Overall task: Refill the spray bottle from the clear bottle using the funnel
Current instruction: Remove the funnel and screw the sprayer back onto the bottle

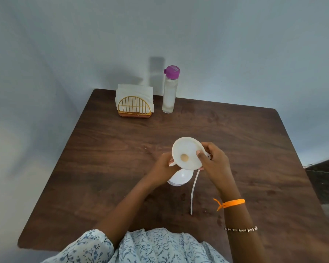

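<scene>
A person sits at the near edge of a dark wooden desk (235, 133), both hands raised over its middle. The cream funnel (187, 153) is held between them, its wide mouth tilted up toward the camera. The right hand (214, 163) pinches the funnel's right rim, thumb over the inside of the rim and fingers curled behind. The left hand (164, 168) grips the funnel's small side handle from the left with curled fingers. Directly below the funnel and partly hidden by it stands the white spray bottle (179, 178). Just right of it, a thin white dip tube (194, 190) hangs from under the right hand toward the near edge; the spray head it belongs to is mostly hidden behind that hand. Near the far edge the clear bottle (169, 92) stands upright with its purple cap (172, 71) on, just beside a gold wire napkin holder (134, 108). No writing is legible.
</scene>
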Available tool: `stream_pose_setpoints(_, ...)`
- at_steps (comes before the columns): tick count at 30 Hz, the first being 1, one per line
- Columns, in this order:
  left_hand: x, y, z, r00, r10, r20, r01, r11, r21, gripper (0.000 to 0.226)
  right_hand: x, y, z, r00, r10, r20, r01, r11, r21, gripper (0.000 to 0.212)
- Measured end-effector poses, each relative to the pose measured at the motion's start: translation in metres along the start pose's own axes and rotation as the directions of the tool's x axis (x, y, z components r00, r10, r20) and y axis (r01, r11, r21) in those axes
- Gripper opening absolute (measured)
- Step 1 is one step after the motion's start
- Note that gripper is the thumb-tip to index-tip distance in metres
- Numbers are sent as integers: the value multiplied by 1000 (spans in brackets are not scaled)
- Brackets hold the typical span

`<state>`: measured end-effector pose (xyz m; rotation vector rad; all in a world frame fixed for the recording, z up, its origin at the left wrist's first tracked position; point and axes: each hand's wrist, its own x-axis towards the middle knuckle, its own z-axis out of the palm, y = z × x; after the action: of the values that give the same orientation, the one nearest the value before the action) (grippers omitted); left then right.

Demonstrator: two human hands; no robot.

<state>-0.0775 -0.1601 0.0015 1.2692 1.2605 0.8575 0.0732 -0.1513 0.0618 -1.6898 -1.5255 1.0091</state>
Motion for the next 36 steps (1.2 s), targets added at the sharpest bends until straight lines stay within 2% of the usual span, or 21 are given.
stream_pose_setpoints(3, -2, 4, 5, 994, 97, -46, -97, 995, -2, 25, -2, 1, 4, 997, -31, -68, 31, 1000, 4, 11)
stream_pose_setpoints(7, 2, -6, 5, 991, 112, -70, -107, 992, 64, 26, -4, 4, 5, 990, -55, -128, 56, 998, 7, 16)
stream_pose_setpoints(9, 5, -9, 3, 994, 90, -62, -85, 994, 71, 30, -2, 7, 2, 988, -43, -148, 55, 996, 76, 16)
stream_pose_setpoints(13, 7, -11, 1, 996, 71, -46, -69, 996, 56, 34, -1, 9, -7, 986, 81, -145, -33, 952, 304, 16)
stream_pose_setpoints(19, 7, -10, 1, 998, 59, -36, -58, 998, 37, 31, -6, 11, -12, 993, 106, -44, -73, 882, 466, 21)
stream_pose_setpoints(20, 7, -9, 1, 998, 59, -32, -57, 998, 41, 31, -6, 14, -11, 993, 106, -56, -70, 893, 445, 20)
stream_pose_setpoints(23, 6, -8, 1, 998, 57, -32, -55, 997, 57, 34, -2, 17, -9, 990, 28, -137, -3, 983, 181, 16)
stream_pose_setpoints(24, 6, -9, 1, 998, 52, -32, -50, 997, 58, 36, -2, 16, -9, 990, 15, -137, 9, 985, 170, 16)
stream_pose_setpoints(28, 7, -9, 1, 999, 37, -26, -36, 999, 38, 31, -5, 11, -9, 998, 47, -51, -24, 924, 381, 17)
stream_pose_setpoints(29, 7, -9, 1, 999, 40, -26, -39, 999, 34, 31, -4, 13, -9, 998, 44, -54, -20, 924, 381, 17)
stream_pose_setpoints(32, 5, -7, 2, 998, 56, -29, -55, 998, 30, 34, -2, 18, -12, 992, -19, -126, 46, 976, 212, 15)
stream_pose_setpoints(33, 5, -7, 2, 998, 50, -33, -49, 998, 35, 38, -2, 18, -12, 991, -22, -128, 50, 975, 216, 16)
stream_pose_setpoints(36, 6, -7, 2, 999, 21, -35, -20, 999, 25, 37, -5, 15, -13, 999, -2, -53, 23, 918, 395, 18)
